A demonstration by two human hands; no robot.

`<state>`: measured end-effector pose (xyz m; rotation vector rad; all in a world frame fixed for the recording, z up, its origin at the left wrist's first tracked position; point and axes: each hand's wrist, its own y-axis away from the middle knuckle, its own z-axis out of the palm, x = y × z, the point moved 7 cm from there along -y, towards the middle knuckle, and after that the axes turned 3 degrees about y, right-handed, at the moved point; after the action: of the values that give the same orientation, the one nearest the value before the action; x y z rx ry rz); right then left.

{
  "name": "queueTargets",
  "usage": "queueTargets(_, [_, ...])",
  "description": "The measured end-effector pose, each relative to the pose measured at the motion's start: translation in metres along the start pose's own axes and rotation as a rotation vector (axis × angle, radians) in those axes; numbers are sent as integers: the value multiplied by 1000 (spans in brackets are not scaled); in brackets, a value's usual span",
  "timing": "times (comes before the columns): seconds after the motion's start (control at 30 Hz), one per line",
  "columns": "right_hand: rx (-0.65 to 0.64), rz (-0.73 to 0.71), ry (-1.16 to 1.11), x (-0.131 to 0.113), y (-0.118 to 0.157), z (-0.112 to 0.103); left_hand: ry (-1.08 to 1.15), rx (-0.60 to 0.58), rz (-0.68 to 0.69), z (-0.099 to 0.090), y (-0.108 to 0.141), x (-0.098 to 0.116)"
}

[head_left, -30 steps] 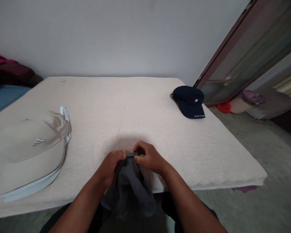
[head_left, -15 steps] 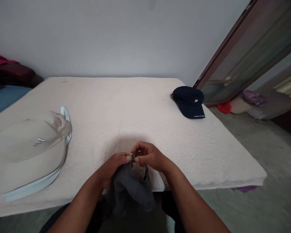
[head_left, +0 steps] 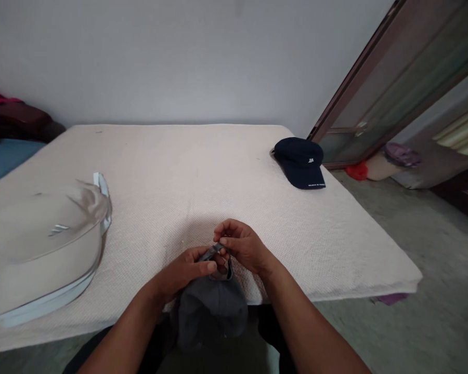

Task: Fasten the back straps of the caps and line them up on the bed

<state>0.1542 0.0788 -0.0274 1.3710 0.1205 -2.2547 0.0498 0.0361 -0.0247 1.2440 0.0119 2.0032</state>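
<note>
A dark grey cap (head_left: 214, 309) hangs at the near edge of the bed, its back opening and strap facing up. My left hand (head_left: 187, 270) is closed on the left part of the strap, with the thumb lying over the cap's edge. Between the thumb and fingers of my right hand (head_left: 237, 244) the other part of the grey strap (head_left: 214, 251) is pinched. Some fingertips show through the gap under the strap. The cap's brim is hidden or too dark to make out.
Stacked light beige caps (head_left: 50, 244) lie at the left of the white-covered bed (head_left: 171, 166). A navy cap (head_left: 299, 161) rests near the right edge. Behind stands a grey wall (head_left: 159, 62), and a door frame (head_left: 351, 72) rises at the right.
The strap, bunched between both hands before, now shows as a longer band. My right hand has risen slightly, and the cap's body has turned so its rounded crown faces me more.
</note>
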Motion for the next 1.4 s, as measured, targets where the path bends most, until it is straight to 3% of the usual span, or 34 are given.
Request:
queueTargets(0.13, [27, 5, -17, 4, -1, -1, 112, 20, 21, 0, -2, -1])
queueTargets(0.33, [35, 59, 22, 8, -2, -6, 536, 145, 60, -20, -1, 13])
queueTargets(0.5, [-148, 145, 166, 12, 9, 8, 730, 262, 233, -53, 2, 37])
queueTargets(0.6, [-189, 204, 80, 17, 14, 13, 772, 287, 216, -60, -1, 38])
queueTargets(0.67, [-106, 193, -11, 15, 12, 6, 749, 294, 173, -55, -1, 35])
queueTargets(0.83, [203, -12, -163, -9, 9, -26, 549, 293, -42, -29, 7, 10])
queueTargets(1.03, [282, -33, -159, -12, 8, -35, 353, 181, -6, -18, 4, 5])
queueTargets(1.2, [250, 36, -43, -11, 15, -37, 525, 450, -3, -46, 4, 13])
queueTargets(1.4, [-41, 166, -72, 4, 32, -31, 714, 709, 297, -92, 10, 37])
